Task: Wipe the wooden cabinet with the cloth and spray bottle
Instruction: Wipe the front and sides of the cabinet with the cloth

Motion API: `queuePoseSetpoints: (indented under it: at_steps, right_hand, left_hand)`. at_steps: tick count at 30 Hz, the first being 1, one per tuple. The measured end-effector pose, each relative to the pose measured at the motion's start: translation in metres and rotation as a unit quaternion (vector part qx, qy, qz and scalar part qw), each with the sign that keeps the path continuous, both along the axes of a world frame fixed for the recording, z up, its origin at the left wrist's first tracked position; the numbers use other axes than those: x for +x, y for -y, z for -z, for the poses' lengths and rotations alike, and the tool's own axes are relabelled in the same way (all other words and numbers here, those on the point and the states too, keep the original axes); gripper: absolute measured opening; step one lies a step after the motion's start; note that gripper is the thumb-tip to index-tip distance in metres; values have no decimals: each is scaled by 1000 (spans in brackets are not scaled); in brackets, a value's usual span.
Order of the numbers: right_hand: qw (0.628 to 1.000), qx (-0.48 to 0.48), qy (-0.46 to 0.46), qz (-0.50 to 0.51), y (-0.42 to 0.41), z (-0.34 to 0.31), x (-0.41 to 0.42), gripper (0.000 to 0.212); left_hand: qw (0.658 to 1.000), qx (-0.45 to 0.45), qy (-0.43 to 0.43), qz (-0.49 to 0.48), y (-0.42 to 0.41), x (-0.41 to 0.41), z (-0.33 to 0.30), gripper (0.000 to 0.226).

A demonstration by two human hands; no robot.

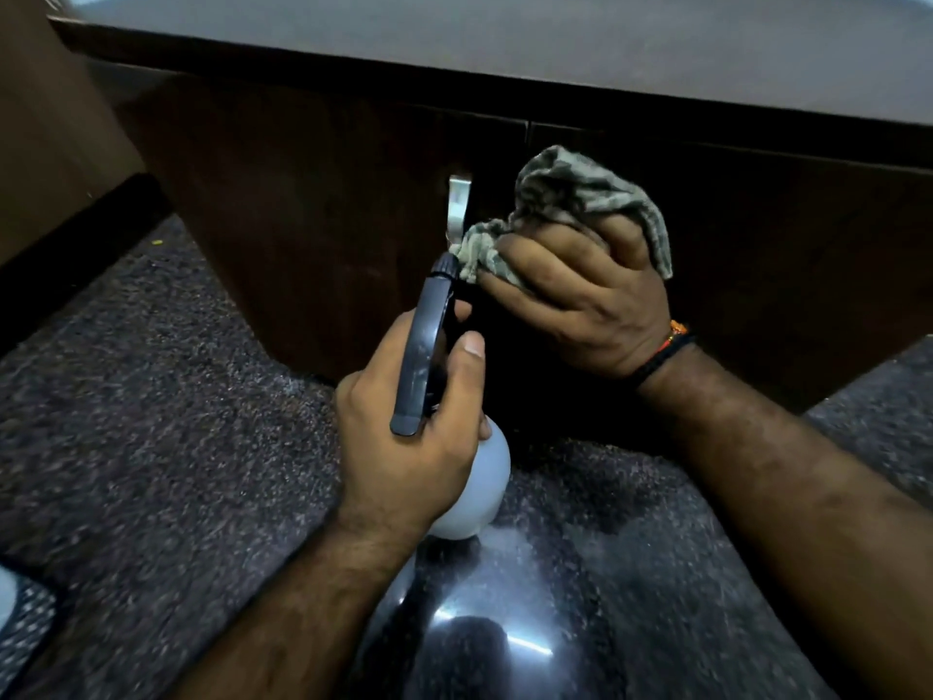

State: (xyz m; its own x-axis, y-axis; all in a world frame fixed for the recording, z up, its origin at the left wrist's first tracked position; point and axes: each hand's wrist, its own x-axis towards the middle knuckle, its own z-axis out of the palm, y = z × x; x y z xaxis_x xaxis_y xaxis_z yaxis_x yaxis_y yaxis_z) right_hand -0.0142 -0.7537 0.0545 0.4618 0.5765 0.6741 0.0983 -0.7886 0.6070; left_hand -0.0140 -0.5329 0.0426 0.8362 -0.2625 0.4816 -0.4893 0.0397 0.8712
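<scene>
Dark cabinet [303, 204] doors face the left hand [404, 447] gripping the bottle [474, 492], nozzle toward the cloth [580, 194] bunched in the right hand [580, 305], likely to wet it.

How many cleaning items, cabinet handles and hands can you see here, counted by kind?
Cleaning items: 2, a white plastic spray bottle with a dark trigger head and a crumpled grey-green checked cloth
Metal cabinet handles: 1, a silver handle on the dark wooden cabinet
Hands: 2, left hand and right hand
Total: 5
</scene>
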Motion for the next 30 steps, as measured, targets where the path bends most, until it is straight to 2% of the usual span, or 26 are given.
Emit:
queuePoseSetpoints:
  at_steps: [6, 10, 13, 16, 20, 24, 26, 30]
  right_hand:
    - [995, -64, -72, 4, 8, 7, -7, 30]
    - [971, -114, -207, -26, 18, 20, -19, 30]
    - [953, -110, -282, 5, 19, 32, -35, 34]
    - [960, -85, -266, 20, 18, 27, -36, 38]
    - [980, -73, -184, -26, 4, -3, -24, 42]
    - [997, 23, -74, -31, -29, -54, 9, 44]
    - [994, 57, -96, -12, -45, -75, 28, 44]
    - [969, 48, -236, 58, -58, -79, 35, 61]
  left_hand:
    - [1000, 14, 5, -4, -1, -4, 3, 19]
    - [1000, 14, 8, -1, 2, -6, -2, 17]
    - [1000, 13, 3, 6, 2, -7, -3, 20]
    - [1000, 12, 5, 13, 0, -6, -6, 19]
    - [1000, 9, 8, 11, -5, 3, -13, 14]
    - [1000, -1, 14, -9, -11, 18, -19, 17]
    - [1000, -12, 17, -15, -16, 24, -22, 18]
    - [1000, -13, 24, -14, -29, 31, -22, 18]
